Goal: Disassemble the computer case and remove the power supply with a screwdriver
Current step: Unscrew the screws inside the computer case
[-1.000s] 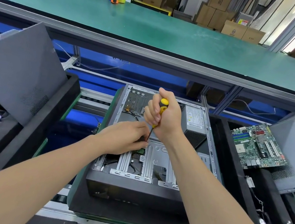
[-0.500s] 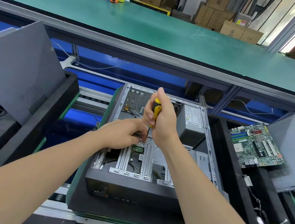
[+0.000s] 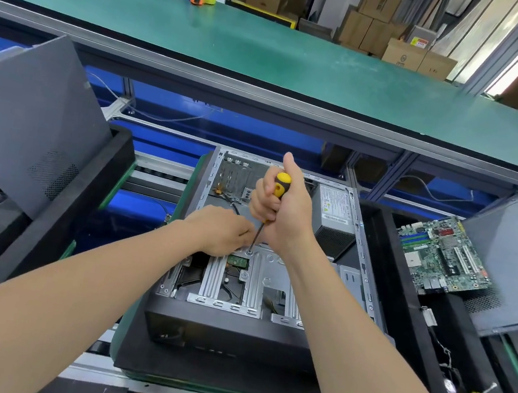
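case (image 3: 224,338) – black front, grey metal frame; lies on its side, open side up, front toward me, inside exposed.
power supply (image 3: 336,214) – grey box, white label on top, mesh near face; seated in the case's far right corner.
screwdriver (image 3: 281,184) – yellow-and-black handle, thin dark shaft; nearly upright in my right hand (image 3: 288,213), tip down on a screw (image 3: 249,252) mid-case.
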### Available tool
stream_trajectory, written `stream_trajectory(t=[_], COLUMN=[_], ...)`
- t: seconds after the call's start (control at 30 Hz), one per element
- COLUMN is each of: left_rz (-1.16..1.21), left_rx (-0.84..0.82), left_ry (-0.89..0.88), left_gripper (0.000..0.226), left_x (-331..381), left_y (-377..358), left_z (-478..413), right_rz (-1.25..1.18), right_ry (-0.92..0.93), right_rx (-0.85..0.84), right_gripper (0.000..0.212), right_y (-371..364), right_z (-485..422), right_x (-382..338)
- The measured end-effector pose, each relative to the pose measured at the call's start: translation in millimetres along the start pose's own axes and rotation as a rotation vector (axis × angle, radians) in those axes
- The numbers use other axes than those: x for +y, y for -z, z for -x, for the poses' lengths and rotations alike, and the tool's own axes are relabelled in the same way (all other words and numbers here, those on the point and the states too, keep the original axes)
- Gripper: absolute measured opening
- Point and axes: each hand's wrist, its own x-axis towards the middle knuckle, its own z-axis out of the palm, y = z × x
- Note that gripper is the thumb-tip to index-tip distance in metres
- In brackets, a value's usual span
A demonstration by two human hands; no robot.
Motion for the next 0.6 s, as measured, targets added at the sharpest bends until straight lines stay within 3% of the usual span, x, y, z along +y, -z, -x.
stream_trajectory(t=[0.1, 0.17, 0.33, 0.43, 0.5, 0.6], left_rz=[0.019, 0.048, 0.131, 0.182, 0.191, 0.226], left_rx=[-0.108, -0.122, -0.234, -0.280, -0.288, -0.308], left_ry=[0.017, 0.028, -0.001, -0.027, -0.044, -0.030], left_gripper=[0.038, 0.044, 0.052, 0.051, 0.051, 0.050], left_x=[-0.4, -0.9, 3.1, 3.9, 4.2, 4.2], left_y=[2.1, 2.0, 9.7, 13.2, 11.5, 11.2], left_z=[-8.3, -10.5, -13.3, -15.8, -17.7, -16.6], right_rz=[0.027, 0.088, 0.372, 0.294, 0.268, 0.243], right_ry=[0.028, 0.070, 0.220, 0.213, 0.208, 0.179], right_rx=[-0.109, -0.092, 0.336, 0.501, 0.463, 0.255], right_gripper=[0.053, 0.041, 0.042, 0.050, 0.054, 0.057], right_y=[-0.6, -3.6, -16.5, -19.8, -20.4, -16.4], right_z=[-1.6, -0.6, 7.8, 9.4, 8.3, 5.6], right_x=[1.7, 3.8, 11.5, 13.6, 12.6, 13.2])
